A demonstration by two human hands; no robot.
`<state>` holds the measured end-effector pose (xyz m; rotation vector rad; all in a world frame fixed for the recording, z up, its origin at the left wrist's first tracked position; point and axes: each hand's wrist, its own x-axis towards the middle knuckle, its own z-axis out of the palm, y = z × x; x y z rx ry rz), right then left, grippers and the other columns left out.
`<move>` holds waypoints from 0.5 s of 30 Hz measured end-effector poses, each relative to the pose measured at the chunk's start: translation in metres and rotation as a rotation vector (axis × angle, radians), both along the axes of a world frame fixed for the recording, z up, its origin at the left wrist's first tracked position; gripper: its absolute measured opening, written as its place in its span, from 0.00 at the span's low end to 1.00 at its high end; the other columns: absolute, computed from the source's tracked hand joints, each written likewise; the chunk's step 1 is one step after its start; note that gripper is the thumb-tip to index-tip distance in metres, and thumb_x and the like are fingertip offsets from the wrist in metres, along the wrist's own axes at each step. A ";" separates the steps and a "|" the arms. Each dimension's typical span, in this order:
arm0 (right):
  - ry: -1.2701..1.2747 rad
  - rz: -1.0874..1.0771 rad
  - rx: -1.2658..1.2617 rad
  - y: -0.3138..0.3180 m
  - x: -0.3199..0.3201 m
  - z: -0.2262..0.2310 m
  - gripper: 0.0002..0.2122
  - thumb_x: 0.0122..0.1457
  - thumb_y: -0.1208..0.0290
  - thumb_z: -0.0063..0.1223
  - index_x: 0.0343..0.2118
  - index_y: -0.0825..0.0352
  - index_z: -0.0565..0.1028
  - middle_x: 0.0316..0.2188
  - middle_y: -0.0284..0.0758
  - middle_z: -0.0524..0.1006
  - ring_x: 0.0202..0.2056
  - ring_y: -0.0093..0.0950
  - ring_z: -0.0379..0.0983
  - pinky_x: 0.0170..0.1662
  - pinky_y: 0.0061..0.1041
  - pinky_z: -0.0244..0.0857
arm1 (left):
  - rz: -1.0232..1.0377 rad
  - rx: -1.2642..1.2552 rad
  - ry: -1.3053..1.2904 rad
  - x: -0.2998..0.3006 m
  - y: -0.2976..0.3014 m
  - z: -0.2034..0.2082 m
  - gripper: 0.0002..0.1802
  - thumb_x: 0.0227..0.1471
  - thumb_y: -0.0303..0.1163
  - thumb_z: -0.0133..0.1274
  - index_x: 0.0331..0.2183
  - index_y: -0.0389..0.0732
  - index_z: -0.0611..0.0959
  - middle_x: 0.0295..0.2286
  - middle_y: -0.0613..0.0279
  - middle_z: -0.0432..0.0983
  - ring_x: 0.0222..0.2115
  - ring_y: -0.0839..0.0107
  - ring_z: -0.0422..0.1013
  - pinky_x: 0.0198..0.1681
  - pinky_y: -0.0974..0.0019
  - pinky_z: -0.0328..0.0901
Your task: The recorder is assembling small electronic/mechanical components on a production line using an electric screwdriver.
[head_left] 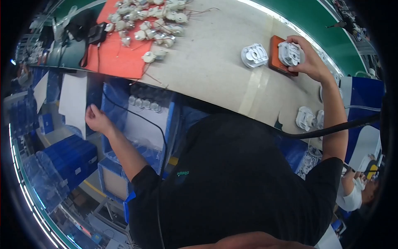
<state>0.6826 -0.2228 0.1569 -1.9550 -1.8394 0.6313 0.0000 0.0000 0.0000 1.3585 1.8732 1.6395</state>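
Note:
At the far right of the bench, my right hand (pixel 309 60) is closed around a white plastic housing (pixel 289 54), thumb on its near side and fingers on its far side. The housing rests on an orange block (pixel 275 53). Just left of the block lies a similar white housing (pixel 254 55), apart from my hand. My left hand (pixel 98 120) is off the bench at the left, fingers curled together, beside the edge of a white sheet (pixel 74 97). Whether the fingers pinch anything is hidden.
Small white motors with wires (pixel 159 29) cover a red-orange mat (pixel 126 60) on the bench (pixel 207 58). Below it, a blue crate (pixel 170 124) holds several white parts. More white parts (pixel 306 118) lie near my right forearm. A black cable (pixel 331 130) crosses that arm. Another person (pixel 352 191) is at right.

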 end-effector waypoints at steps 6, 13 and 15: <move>-0.136 -0.044 -0.131 0.020 -0.016 -0.004 0.40 0.30 0.75 0.70 0.55 0.63 0.68 0.55 0.36 0.69 0.60 0.38 0.63 0.66 0.33 0.53 | -0.706 0.133 0.033 0.173 0.050 0.146 0.13 0.56 0.30 0.62 0.41 0.33 0.81 0.32 0.61 0.80 0.30 0.79 0.74 0.30 0.78 0.68; -0.034 -0.084 -0.121 0.018 -0.036 -0.014 0.41 0.33 0.74 0.71 0.57 0.63 0.68 0.58 0.40 0.68 0.62 0.41 0.61 0.68 0.36 0.54 | -1.006 -0.171 1.178 0.335 0.108 0.173 0.28 0.44 0.45 0.66 0.44 0.36 0.83 0.38 0.49 0.82 0.41 0.52 0.77 0.46 0.55 0.70; -0.070 -0.068 -0.051 0.018 -0.041 -0.011 0.40 0.34 0.73 0.72 0.58 0.63 0.68 0.58 0.40 0.68 0.62 0.41 0.60 0.68 0.37 0.54 | -1.060 -0.242 1.348 0.352 0.154 0.156 0.28 0.42 0.42 0.66 0.43 0.36 0.82 0.37 0.49 0.81 0.39 0.56 0.77 0.44 0.57 0.70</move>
